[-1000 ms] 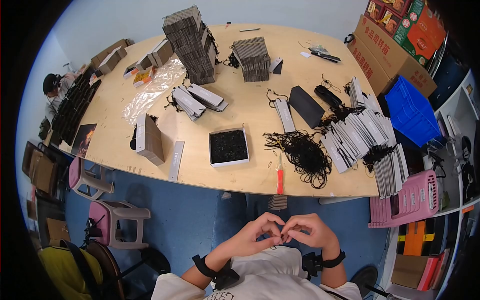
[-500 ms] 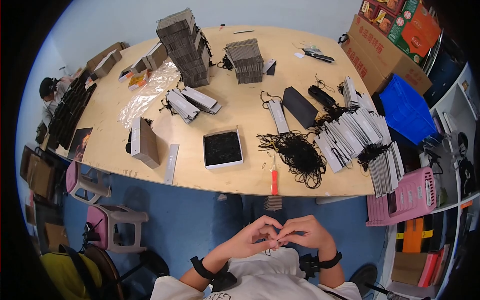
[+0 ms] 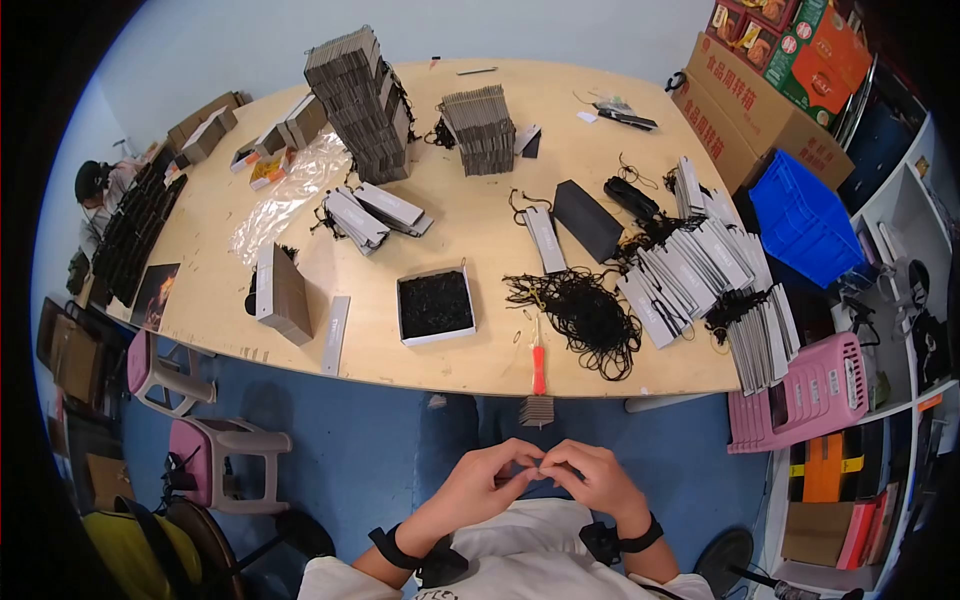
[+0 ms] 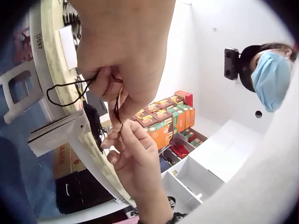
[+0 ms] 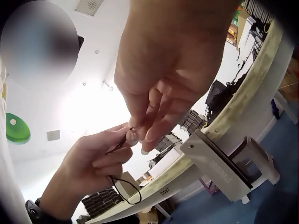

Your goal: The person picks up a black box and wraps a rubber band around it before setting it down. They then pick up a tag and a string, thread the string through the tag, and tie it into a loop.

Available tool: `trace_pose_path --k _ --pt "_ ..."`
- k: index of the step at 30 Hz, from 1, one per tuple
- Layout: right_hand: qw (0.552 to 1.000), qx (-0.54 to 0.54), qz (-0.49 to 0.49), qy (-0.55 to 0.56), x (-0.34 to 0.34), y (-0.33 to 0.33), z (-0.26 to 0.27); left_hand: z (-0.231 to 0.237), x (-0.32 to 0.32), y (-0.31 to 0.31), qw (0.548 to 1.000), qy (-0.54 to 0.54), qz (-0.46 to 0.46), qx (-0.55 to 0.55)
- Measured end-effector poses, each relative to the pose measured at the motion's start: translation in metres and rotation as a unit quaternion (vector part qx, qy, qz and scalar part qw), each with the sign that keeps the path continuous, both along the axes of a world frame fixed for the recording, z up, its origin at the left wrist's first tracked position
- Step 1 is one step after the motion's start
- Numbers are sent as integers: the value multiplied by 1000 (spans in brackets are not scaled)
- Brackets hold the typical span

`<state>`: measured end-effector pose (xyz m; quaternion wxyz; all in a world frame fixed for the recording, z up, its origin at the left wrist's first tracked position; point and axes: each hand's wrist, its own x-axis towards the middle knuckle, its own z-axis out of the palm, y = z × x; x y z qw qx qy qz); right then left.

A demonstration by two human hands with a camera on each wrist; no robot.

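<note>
A thin black cord runs between my two hands, close above my lap. My left hand grips it in curled fingers, and a loop of it hangs out past them in both wrist views. With thumb and forefinger my right hand pinches the cord, its fingertips right at the left hand's in the head view. Beyond the hands, at the table's front edge, a bundle of grey printed tags juts out. A heap of black cords and a red-handled tool lie on the table.
On the table stands a white box of black material. Grey tags are spread at the right, and tall tag stacks rise at the back. A blue crate is beyond the right edge. Another person sits far left.
Both hands have shifted slightly left in the head view, and the fingertips have drawn together. The cord loop seen below them half a second ago no longer shows there. The whole view has moved a little.
</note>
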<state>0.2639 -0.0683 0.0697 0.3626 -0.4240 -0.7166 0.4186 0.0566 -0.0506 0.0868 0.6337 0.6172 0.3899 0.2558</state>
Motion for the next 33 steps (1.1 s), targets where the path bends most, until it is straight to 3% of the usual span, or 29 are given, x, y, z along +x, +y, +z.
trace_pose_path --k 2,3,5,8,11,17,21,26,33 --pt "996 -90 -8 27 0 -2 -4 0 3 0 985 53 35 157" --pt "995 -91 -8 29 -2 -4 -8 -4 3 -1 986 54 35 156" --pt "982 -140 -35 121 -7 -4 -19 -11 4 0 949 99 68 293" --pt "947 -228 -48 222 -12 -8 -40 -4 8 0 936 119 98 315" --pt "930 -247 -57 267 -14 -9 -49 3 8 0 916 180 104 343" --pt "935 -222 -81 263 -16 -9 -50 2 5 3 879 232 74 409" --pt "950 -205 -95 214 -13 -9 -44 -9 6 4 894 195 83 395" --pt "977 -137 -108 125 -13 -8 -31 -16 10 1 953 130 107 252" --pt "988 -65 -129 54 -9 -5 -25 -33 2 0 984 86 89 130"
